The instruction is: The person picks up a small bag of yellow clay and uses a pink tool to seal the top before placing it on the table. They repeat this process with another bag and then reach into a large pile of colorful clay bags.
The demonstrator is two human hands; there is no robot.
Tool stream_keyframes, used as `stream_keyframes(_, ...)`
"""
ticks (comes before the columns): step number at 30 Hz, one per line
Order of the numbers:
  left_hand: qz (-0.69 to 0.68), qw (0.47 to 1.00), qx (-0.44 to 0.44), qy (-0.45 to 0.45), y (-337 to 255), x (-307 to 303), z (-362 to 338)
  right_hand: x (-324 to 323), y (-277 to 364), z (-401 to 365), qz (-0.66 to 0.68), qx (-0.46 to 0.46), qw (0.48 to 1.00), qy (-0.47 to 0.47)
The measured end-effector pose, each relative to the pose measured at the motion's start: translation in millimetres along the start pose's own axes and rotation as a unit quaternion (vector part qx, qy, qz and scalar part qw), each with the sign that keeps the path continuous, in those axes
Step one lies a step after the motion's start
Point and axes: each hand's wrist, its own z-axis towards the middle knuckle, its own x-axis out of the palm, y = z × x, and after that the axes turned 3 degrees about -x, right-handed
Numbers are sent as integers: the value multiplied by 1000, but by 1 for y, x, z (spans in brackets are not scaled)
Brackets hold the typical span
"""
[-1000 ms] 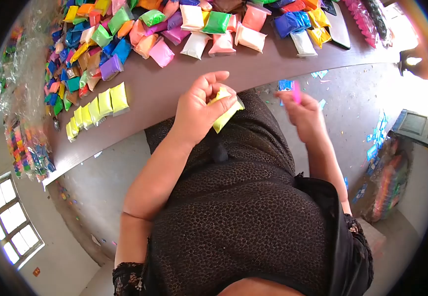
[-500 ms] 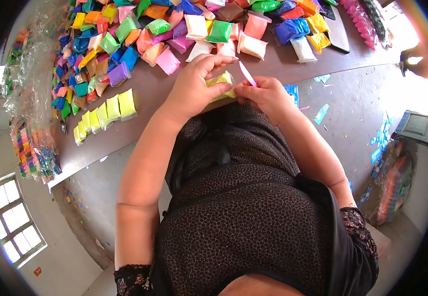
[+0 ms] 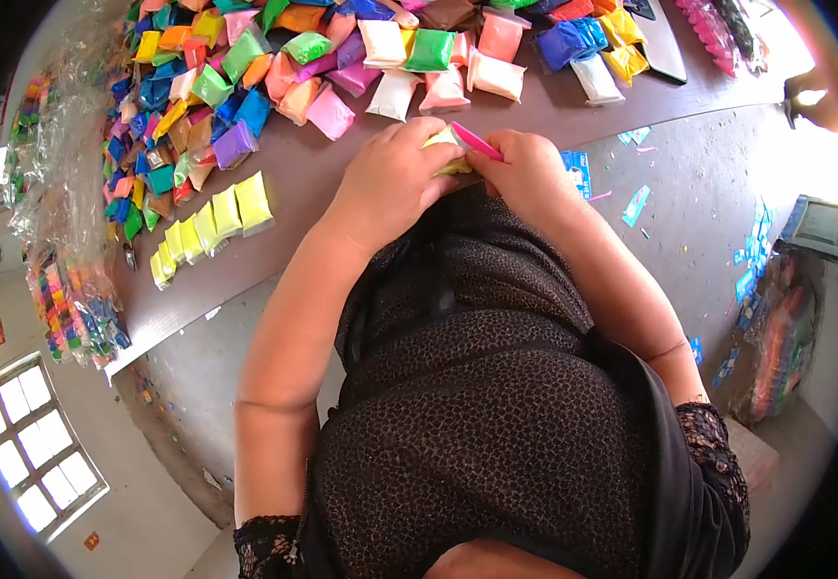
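At the table's near edge, my left hand [image 3: 392,179] is closed around a small yellow packet [image 3: 451,151], its thumb lying across the packet. My right hand [image 3: 523,166] pinches a pink strip [image 3: 478,144], which slants over the packet's right side. Both hands are close together, the fingertips nearly meeting. To the left of them lies a row of several yellow packets [image 3: 213,222] on the brown table [image 3: 293,183]. Part of the held packet is hidden under the fingers.
Many coloured packets [image 3: 235,87] are heaped across the table's back and left. A tablet-like device [image 3: 668,48] lies at the back right, near bagged pink items [image 3: 706,39]. Clear plastic bags [image 3: 67,174] hang over the left end. Blue wrappers [image 3: 749,261] litter the floor.
The hands have moved slightly up and closer together. The pink strip, upright over the packet's right before, now lies lower across it. The view has shifted a little.
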Motion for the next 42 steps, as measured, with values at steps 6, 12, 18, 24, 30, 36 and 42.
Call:
stream_keyframes(6, 13, 999, -24, 33, -4, -2, 5, -12, -23, -8, 50, -42, 994, -87)
stream_keyframes(12, 29, 999, -18, -11, -5, 3, 1, -27, -26, -27, -49, -144, 984, -90)
stream_keyframes(18, 40, 999, -15, -28, -5, 7, 1, -22, -20, -16, -205, -232, 948, -78)
stream_keyframes(24, 22, 999, -18, -36, -4, 9, 3, -31, -13, -7, -321, -237, 917, -19)
stream_keyframes(30, -34, 997, -18, -62, 4, 19, 3, -47, -17, 24, -366, -412, 835, -18)
stream_keyframes(36, -44, 996, -12, -75, 8, 20, 3, -46, -19, 44, -330, -507, 796, 4)
stream_keyframes(42, -39, 996, -15, -78, 7, 22, 3, -48, -16, 47, -311, -530, 789, 29)
